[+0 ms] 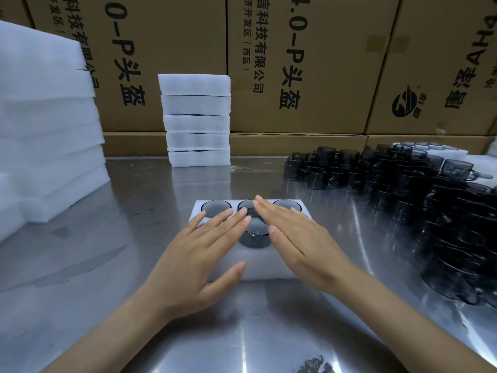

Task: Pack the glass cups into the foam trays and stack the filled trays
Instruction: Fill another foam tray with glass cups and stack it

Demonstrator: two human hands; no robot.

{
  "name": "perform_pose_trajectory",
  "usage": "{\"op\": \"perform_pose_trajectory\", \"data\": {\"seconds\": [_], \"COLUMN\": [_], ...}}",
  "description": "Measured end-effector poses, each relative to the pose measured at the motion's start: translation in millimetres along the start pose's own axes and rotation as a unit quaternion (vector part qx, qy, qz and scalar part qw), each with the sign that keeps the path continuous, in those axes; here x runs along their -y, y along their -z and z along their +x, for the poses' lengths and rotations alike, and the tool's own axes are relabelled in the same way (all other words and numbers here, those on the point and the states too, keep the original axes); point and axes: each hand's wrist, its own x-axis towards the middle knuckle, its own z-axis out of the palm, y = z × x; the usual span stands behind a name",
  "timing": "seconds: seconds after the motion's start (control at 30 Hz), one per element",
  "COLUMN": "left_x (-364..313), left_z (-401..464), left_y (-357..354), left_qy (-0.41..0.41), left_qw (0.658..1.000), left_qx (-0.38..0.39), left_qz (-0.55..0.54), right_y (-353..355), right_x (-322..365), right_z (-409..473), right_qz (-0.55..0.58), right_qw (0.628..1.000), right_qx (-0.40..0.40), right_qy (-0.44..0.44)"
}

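Standing at the far edge of the steel table (134, 238), against a wall of printed cardboard cartons (166, 49), is a stack of filled trays (197, 121) — five white foam layers with dark glass showing in the seams. To the left rises a tall pile of foam sheets (45, 117), reaching the table's left margin. To the right lies a dense heap of loose glass cups (403, 189), smoky grey with handles, crowding the right side from the back down toward the near corner; a further foam piece (433, 149) with cups sits behind it. Open steel remains between the left foam pile and the centre, and along the near edge. Centre item: one foam tray (269, 267), white, rectangular, with round pockets in two rows; three cups (216, 207) show in the far row, one more in the near row between the hands, rims up. Left hand (199, 254) rests flat over the tray's left side, fingers straight, thumb along the near wall. Right hand (298, 238) lies flat over the right side, fingers extended and together — neither hand grips anything.
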Motion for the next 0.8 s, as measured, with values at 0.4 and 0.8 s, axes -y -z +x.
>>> {"op": "perform_pose_trajectory", "data": {"seconds": [0.4, 0.8], "left_x": [-7.3, -9.6], "left_z": [1.8, -1.6], "left_y": [-3.7, -7.9], "left_qy": [0.035, 0.037], "left_qw": [0.999, 0.998], "left_qx": [0.024, 0.031], "left_qz": [0.023, 0.051], "right_y": [-8.4, -16.1], "right_x": [2.5, 5.6], "right_z": [4.0, 1.6], "right_qz": [-0.118, -0.144], "right_qw": [0.989, 0.988], "right_qx": [0.087, 0.034], "right_qy": [-0.036, -0.043]}}
